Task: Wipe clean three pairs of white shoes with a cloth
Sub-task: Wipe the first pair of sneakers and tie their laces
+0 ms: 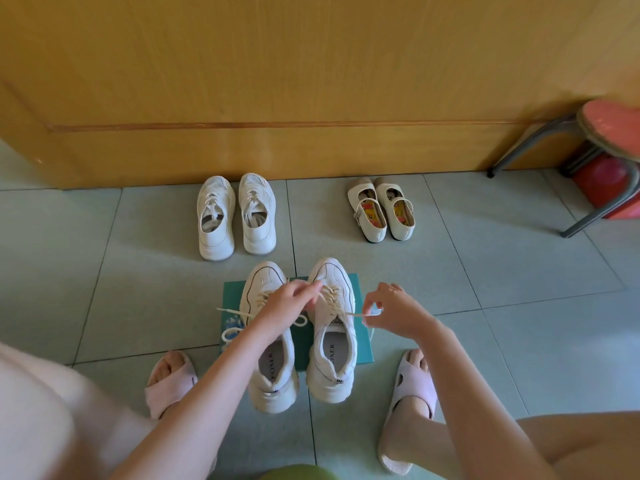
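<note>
A pair of cream lace-up sneakers stands on a green cloth [363, 348] on the floor in front of me, the left sneaker [272, 372] beside the right sneaker [334, 362]. My left hand [289, 306] pinches the lace over the right sneaker's eyelets. My right hand [391, 311] holds the free end of that lace, pulled taut to the right. A second pair of white sneakers [237, 216] stands near the door. A pair of white strap shoes [381, 209] sits to its right.
A wooden door [311, 81] closes off the far side. A stool with grey legs and a pink seat [609, 133] stands at the right, a red object beneath it. My feet in pale slippers [410, 386] flank the sneakers on the tiled floor.
</note>
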Available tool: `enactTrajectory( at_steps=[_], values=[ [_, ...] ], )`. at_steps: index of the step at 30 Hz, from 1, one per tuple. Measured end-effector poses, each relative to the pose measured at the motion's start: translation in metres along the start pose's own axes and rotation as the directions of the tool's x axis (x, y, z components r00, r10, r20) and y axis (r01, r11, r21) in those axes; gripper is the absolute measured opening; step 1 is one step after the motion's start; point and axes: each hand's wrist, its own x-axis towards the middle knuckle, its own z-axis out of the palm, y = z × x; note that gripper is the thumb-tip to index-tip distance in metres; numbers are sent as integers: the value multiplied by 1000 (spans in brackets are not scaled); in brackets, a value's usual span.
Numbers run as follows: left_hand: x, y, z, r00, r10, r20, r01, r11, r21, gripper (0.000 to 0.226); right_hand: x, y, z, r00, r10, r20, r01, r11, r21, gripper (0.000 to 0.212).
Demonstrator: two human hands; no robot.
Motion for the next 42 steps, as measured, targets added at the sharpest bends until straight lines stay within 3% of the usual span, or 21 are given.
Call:
enactTrajectory(
  at_steps=[3, 6, 10, 12, 15, 20, 24, 29, 33, 42],
  values=[
    [3, 5, 8, 995, -56, 85, 88, 889, -449, 41, 0, -6, -14, 1000, -7, 21, 5, 997, 82, 3],
    [2, 11, 21, 999, -22, 46, 44, 830, -556, 33, 0, -17, -20, 997, -67, 33, 60, 983, 174, 6],
    [2, 13, 32, 997, 9, -71, -40, 894, -446, 27, 1, -28, -20, 992, -80, -98, 107, 944, 312, 13],
    [2, 15, 35, 994, 84, -74, -101, 956, -275, 27, 2, -32, -16, 986, -76, -150, 125, 929, 348, 9],
    [5, 16, 36, 991, 133, 18, -133, 991, -26, 28, 5, -39, -10, 980, -41, -193, 127, 879, 459, 4],
    [7, 16, 34, 986, 99, 136, -107, 993, 49, 16, 8, -43, -5, 973, 24, -232, 109, 832, 544, 5],
    [10, 16, 36, 992, 119, 43, -122, 988, 90, 21, 9, -45, -5, 962, -10, -272, 145, 865, 481, 5],
    [8, 22, 36, 996, 91, -2, -91, 994, -54, 26, 10, -35, -6, 967, -20, -253, 127, 901, 415, 20],
    [10, 19, 35, 996, 87, 27, -85, 995, -46, 31, 8, -27, -4, 976, -72, -208, 136, 940, 314, 10],
    [9, 19, 33, 995, 92, 25, -92, 996, -20, 31, 10, -29, 4, 981, -56, -184, 135, 881, 453, 13]
  ],
)
